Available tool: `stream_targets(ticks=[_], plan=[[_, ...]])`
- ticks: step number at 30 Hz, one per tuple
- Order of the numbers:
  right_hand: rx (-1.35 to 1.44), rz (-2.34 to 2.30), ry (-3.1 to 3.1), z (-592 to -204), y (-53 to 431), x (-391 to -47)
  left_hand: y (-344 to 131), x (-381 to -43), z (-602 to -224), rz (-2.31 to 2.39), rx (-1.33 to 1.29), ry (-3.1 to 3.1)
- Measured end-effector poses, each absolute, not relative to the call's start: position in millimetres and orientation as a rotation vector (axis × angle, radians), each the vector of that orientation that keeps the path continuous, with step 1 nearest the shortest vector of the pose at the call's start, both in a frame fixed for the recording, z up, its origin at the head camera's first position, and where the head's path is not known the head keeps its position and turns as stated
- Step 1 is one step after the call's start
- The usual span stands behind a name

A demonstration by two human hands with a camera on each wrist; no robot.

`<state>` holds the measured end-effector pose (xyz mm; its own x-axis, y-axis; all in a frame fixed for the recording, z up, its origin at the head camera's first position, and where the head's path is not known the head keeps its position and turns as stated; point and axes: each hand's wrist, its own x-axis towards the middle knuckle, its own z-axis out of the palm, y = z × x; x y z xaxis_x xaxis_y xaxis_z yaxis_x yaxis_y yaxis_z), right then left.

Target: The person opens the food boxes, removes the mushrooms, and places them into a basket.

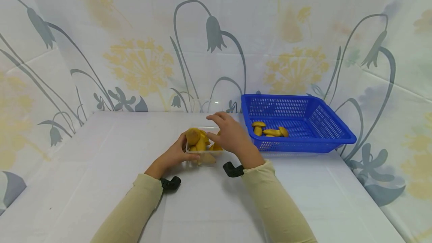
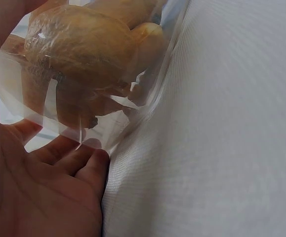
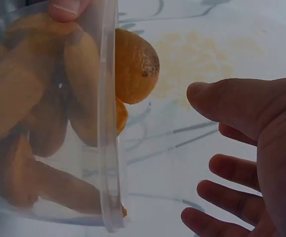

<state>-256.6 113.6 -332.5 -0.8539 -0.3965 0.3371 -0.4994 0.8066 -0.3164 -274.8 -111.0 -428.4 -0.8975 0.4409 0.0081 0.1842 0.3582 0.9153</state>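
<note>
A clear plastic container (image 1: pixel 218 151) full of yellow mushrooms (image 1: pixel 201 144) stands on the table in the head view. My left hand (image 1: pixel 173 155) grips its left side, thumb along the front and fingers round the far side. In the left wrist view the fingers (image 2: pixel 91 165) bend against the clear wall, low by the cloth. One mushroom's rounded end (image 3: pixel 137 66) sticks out above the rim in the right wrist view. My right hand (image 1: pixel 231 132) hovers over the container's right end, fingers spread and holding nothing.
To the right stands a blue perforated basket (image 1: pixel 332 138) with several yellow mushrooms (image 1: pixel 258 127) in its left part. A clear plastic piece (image 1: pixel 206 105) shows faintly behind the container. Flower-patterned cloth (image 1: pixel 216 74) rises behind the white table (image 1: pixel 101 160).
</note>
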Motion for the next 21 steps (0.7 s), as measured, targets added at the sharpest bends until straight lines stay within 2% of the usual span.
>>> stream_targets(ticks=[11, 21], plan=[[0.889, 0.585, -2.553, -346, 97, -256, -112, -278, -432, 1.581, 0.584, 2.360], [0.934, 0.604, -2.466, -360, 84, -258, -112, -275, -428, 1.591, 0.620, 2.339]])
